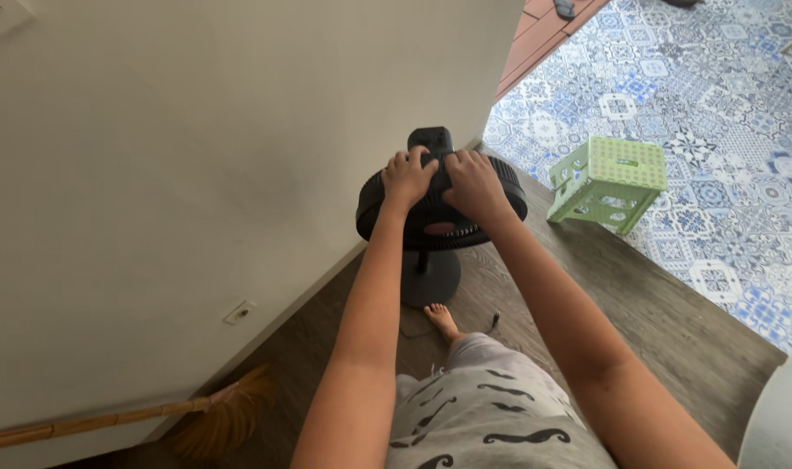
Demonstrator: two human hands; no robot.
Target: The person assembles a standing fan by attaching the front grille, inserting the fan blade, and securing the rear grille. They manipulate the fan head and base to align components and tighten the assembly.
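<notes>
Presently both hands rest atop the black pedestal fan point(439, 213), which stands on wood flooring beside the wall. Left hand point(406, 176) and right hand point(474, 182): fingers curled over the grille's upper rim. Likely light, top-heavy; thin grille flexes, so grip the rim.

Single head-worn view, steep downward look past both outstretched arms; left hand point(407, 176), right hand point(474, 184) mid-frame, moderately near.
</notes>
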